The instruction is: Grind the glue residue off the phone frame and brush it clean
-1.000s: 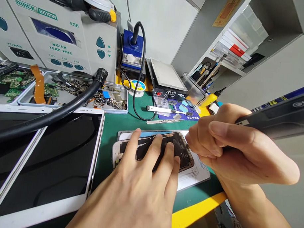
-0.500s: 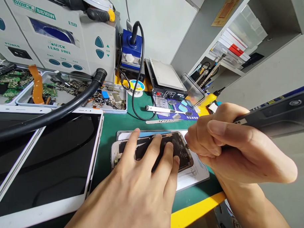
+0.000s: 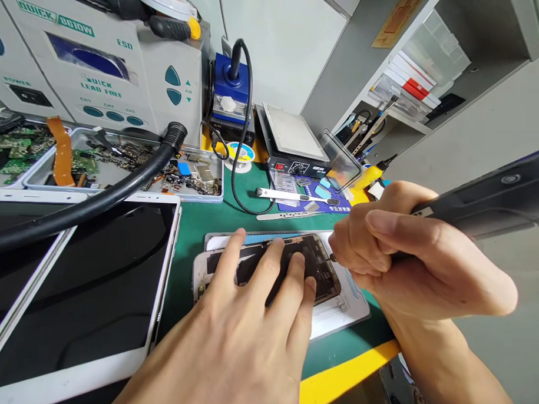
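Observation:
A dark phone screen assembly (image 3: 322, 268), its inner side up, lies on a white printed sheet (image 3: 349, 308) on the green mat. My left hand (image 3: 248, 307) rests over it with spread fingers, their tips on the dark surface. Closed around a black handheld power tool (image 3: 495, 192), my right hand (image 3: 396, 247) is at the right edge of the screen assembly. The tool's tip is mostly hidden by my right fingers; a small part shows near the assembly's edge.
Two white-framed screens (image 3: 112, 279) lie at left under a black hose (image 3: 132, 188). Behind are a parts tray (image 3: 221, 195), a grey soldering station (image 3: 144, 103), a solder spool (image 3: 240, 157), a hot plate (image 3: 294, 132) and a white-handled brush (image 3: 291, 197). A shelf (image 3: 405, 127) stands at right.
The whole view has shifted slightly. The power tool's rear end sits a little lower and further left in view. Both hands keep nearly the same pose.

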The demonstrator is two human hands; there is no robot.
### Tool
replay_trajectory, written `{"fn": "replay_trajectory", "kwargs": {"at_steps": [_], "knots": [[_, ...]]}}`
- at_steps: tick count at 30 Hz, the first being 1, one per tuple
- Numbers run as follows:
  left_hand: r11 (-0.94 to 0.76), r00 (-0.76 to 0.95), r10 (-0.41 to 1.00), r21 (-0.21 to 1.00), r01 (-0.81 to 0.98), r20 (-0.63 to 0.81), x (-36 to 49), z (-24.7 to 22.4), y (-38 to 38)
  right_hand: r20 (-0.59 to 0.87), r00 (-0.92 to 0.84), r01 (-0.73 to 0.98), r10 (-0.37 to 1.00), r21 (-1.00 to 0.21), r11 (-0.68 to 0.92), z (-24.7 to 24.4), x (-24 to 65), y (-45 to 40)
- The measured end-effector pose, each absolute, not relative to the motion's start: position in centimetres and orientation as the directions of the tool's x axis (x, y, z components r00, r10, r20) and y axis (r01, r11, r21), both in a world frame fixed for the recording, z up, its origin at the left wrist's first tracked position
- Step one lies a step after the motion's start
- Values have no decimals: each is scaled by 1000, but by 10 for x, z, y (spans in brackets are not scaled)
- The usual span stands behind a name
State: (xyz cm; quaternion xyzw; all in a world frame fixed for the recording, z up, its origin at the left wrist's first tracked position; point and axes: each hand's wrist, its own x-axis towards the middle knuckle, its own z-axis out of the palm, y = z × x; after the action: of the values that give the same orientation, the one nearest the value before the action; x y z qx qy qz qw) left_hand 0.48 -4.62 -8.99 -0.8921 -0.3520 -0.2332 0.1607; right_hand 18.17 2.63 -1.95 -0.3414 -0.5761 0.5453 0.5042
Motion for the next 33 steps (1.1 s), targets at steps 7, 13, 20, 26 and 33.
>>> {"fn": "replay_trajectory", "kwargs": {"at_steps": [7,13,20,26,33], "knots": [[-709,647,548,-116,695,529,6,-91,-42,219,-291,-128,932,-974,189,-13,185,29],[-703,635,528,-128,699,564,6,-92,-42,126,-233,-133,964,-986,97,-11,173,26],[-697,631,552,-113,708,546,7,-96,-40,147,-251,-132,957,-984,117,-10,172,25],[-692,624,556,-109,713,550,7,-92,-39,150,-298,-178,943,-979,100,-12,173,25],[-696,623,562,-95,711,544,6,-97,-40,223,-343,-185,913,-968,168,-19,185,29]]}}
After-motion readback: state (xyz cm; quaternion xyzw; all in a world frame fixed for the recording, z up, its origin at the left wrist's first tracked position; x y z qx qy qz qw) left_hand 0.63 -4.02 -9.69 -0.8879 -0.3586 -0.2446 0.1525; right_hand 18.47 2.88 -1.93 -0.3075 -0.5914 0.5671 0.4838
